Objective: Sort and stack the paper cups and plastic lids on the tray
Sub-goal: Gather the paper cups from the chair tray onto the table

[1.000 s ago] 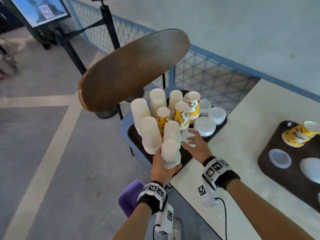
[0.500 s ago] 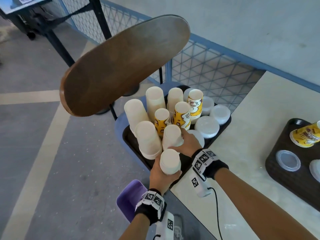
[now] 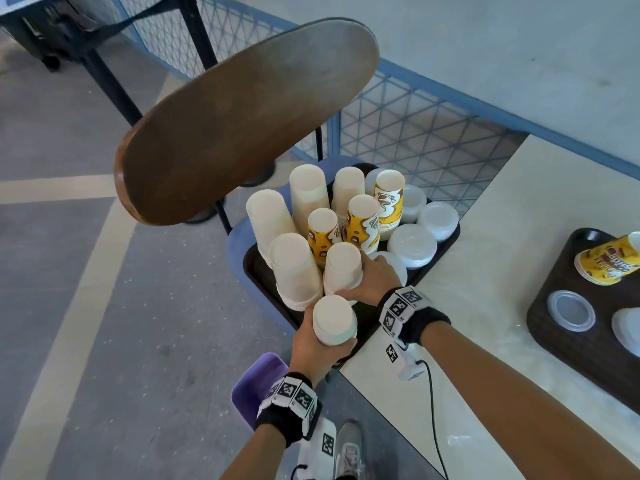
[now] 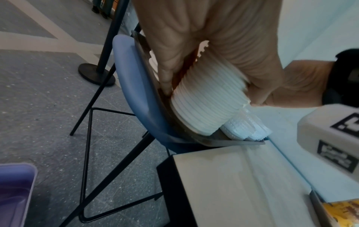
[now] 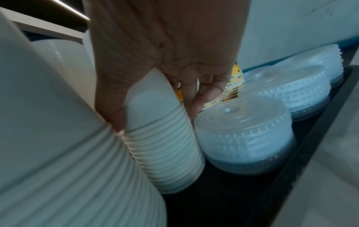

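A dark tray (image 3: 254,268) on a blue chair holds several upside-down stacks of white cups, yellow printed cup stacks (image 3: 362,220) and stacks of clear plastic lids (image 3: 412,245). My left hand (image 3: 317,344) grips a short stack of white cups (image 3: 334,318) at the tray's near corner, the same white cups (image 4: 207,98) ribbed with rims in the left wrist view. My right hand (image 3: 369,280) is curled round the neighbouring white cup stack (image 3: 343,268), thumb and fingers on that stack (image 5: 161,122). A lid stack (image 5: 242,132) stands just right of it.
A tilted brown wooden chair back (image 3: 242,119) overhangs the tray. The pale table (image 3: 485,271) to the right carries a second dark tray (image 3: 571,341) with a lying yellow cup stack (image 3: 606,261) and clear lids (image 3: 571,310). A purple bin (image 3: 259,382) sits on the floor below.
My right hand moved from the lids onto the white cup stack and closed round it. My left hand kept its grip on its stack near the tray's corner.
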The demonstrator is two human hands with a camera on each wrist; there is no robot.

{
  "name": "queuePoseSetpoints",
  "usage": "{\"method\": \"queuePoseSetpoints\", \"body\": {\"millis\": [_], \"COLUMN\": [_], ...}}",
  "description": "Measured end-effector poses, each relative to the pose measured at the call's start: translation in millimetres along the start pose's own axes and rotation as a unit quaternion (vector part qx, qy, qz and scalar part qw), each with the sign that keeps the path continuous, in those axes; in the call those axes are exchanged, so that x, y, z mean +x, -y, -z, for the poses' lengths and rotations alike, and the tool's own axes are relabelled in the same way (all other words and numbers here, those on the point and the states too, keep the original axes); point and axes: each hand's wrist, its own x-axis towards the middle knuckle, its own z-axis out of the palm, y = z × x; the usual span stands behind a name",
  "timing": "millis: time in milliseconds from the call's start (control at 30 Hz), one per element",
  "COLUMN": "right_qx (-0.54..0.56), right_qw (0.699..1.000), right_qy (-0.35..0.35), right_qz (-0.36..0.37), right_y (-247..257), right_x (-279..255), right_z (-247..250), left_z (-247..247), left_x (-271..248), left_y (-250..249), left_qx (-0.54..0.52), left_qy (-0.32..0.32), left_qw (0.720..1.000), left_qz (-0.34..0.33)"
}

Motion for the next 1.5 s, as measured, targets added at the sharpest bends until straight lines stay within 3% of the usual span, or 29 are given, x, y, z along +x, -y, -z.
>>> {"method": "queuePoseSetpoints", "body": {"millis": [333,700,1000,1267,1500], "right_qx": [-0.043,0.181,0.259,0.338,0.399], "right_qw": [0.998,0.982,0.964,0.937,0.893], "right_qy": [-0.027,-0.058,-0.058,-0.086,-0.195], "right_qz": [0.041,-0.009,-0.030,0.007,-0.079], "right_y": [3,2,2,-13,-81], "right_x": [-19,-45,-51,-87,-123], "right_z": [-8,-59,-69,-46,11], "left_z": [38,62,69,61,2], "left_x": [-32,-38,-44,-43,-38], "left_y": [8,27,36,33,-18], "left_qx": [-0.062,-0.077,-0.064,-0.038,-0.013], "left_qy": [-0.094,-0.117,-0.115,-0.077,0.034], "left_qw": [0.993,0.990,0.990,0.995,0.999], "left_qz": [0.027,0.032,0.045,0.041,-0.014]}}
